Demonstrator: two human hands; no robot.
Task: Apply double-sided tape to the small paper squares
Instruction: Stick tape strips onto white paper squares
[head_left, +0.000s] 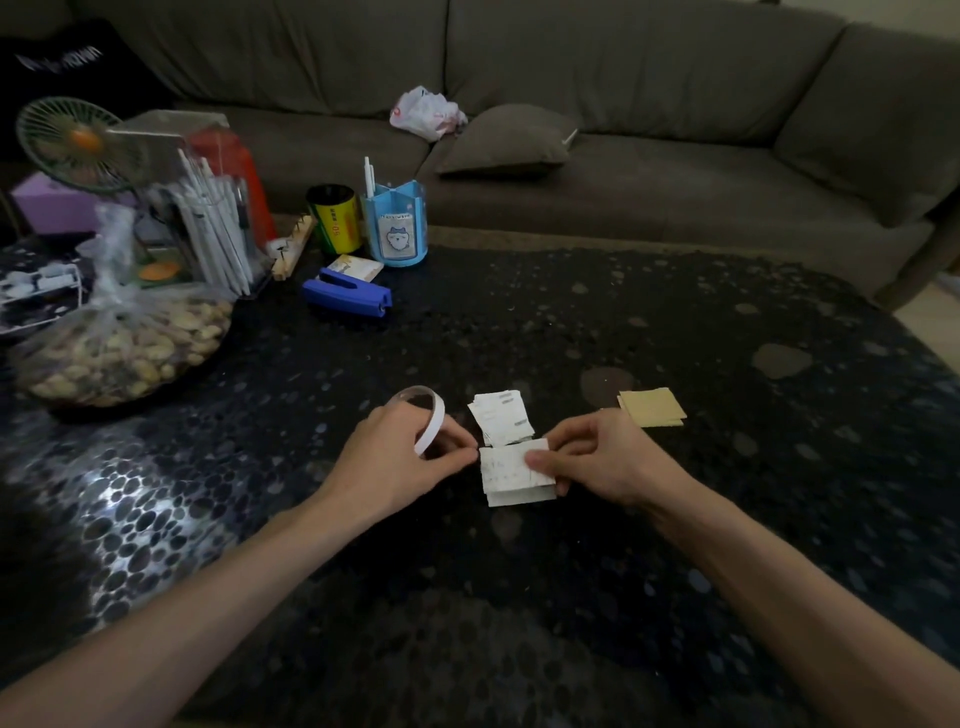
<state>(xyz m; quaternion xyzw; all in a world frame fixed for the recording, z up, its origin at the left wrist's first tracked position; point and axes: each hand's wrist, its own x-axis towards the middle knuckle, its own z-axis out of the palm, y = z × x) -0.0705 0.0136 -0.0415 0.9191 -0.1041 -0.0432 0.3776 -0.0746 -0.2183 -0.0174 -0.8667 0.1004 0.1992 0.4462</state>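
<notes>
- The small stack of white paper squares (511, 470) sits just above the table (571, 597), near the person, held between both hands.
- The right hand (608, 457) grips the stack, with the thumb pressed on the top sheet and the fingers curled underneath.
- The left hand (400, 457) holds the tape roll (430, 421). Its thumb and forefinger are pinched together at the left edge of the top square, probably laying down a strip of tape.
- A loose pile of white squares (501, 418) lies just behind the stack. Some carry short grey marks, but it cannot be told whether these are tape.
- Tan squares (652, 408) lie apart to the right, with no tape visible on them.
- The work looks partway through: one square is being taped and the held stack still waits.
- A blue stapler (347, 296) and a pen holder (397, 228) stand further back.
</notes>
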